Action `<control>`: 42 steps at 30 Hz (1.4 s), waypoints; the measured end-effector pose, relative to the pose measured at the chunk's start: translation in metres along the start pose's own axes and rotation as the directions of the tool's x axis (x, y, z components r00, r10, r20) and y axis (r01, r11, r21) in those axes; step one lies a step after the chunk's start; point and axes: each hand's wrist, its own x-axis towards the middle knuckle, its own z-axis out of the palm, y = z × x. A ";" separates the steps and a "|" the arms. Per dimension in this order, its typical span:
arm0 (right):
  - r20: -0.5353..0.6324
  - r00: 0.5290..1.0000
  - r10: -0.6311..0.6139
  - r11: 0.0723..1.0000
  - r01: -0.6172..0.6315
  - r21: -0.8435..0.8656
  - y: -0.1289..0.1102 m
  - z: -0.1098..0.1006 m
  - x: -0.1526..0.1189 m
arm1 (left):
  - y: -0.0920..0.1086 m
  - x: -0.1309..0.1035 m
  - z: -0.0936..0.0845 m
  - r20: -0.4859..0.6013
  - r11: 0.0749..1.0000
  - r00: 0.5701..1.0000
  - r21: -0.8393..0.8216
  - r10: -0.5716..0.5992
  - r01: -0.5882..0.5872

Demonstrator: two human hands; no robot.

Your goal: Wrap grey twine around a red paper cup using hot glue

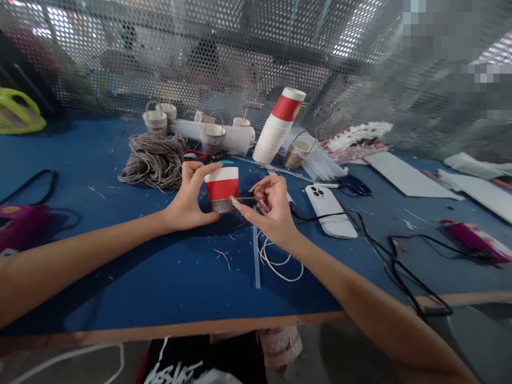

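Note:
A red and white paper cup (223, 188) is gripped in my left hand (189, 201), fingers at its top and thumb underneath. Several turns of grey-brown cord (221, 206) circle the cup's lower part. From there a strand runs right to my right hand (276, 209), which pinches it between closed fingers, the thumb tip close to the cup's side. Behind the left hand lies a loose heap of the same cord (154, 160). A clear glue stick (256, 261) and a coil of thin white cord (286, 272) rest below my right hand.
Behind stand a leaning stack of paper cups (274, 133) and several cord-wrapped cups with handles, including one (213, 138). To the right are a white phone (331, 213), black cables (374, 248) and a purple glue gun (476, 240). Another purple tool (24, 226) lies left.

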 end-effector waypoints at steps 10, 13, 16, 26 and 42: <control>-0.044 0.992 -0.115 0.986 0.109 -0.123 0.005 -0.004 0.001 | -0.006 -0.002 0.001 0.005 0.990 0.999 -0.138 -0.036 0.036; -0.041 0.993 -0.112 0.984 0.105 -0.144 0.003 -0.004 -0.001 | -0.008 -0.003 0.003 -0.008 0.984 0.999 -0.172 -0.047 0.045; -0.041 0.991 -0.130 0.982 0.123 -0.144 0.002 -0.004 -0.001 | -0.008 -0.002 0.004 -0.013 0.979 0.999 -0.202 -0.044 0.040; -0.057 0.918 -0.392 0.900 0.370 -0.232 0.017 -0.007 0.003 | -0.006 -0.004 0.005 0.024 0.950 0.996 -0.300 -0.086 0.089; -0.073 0.886 -0.458 0.853 0.415 -0.318 0.014 -0.006 0.000 | -0.012 -0.007 0.008 0.028 0.898 0.991 -0.421 -0.128 0.128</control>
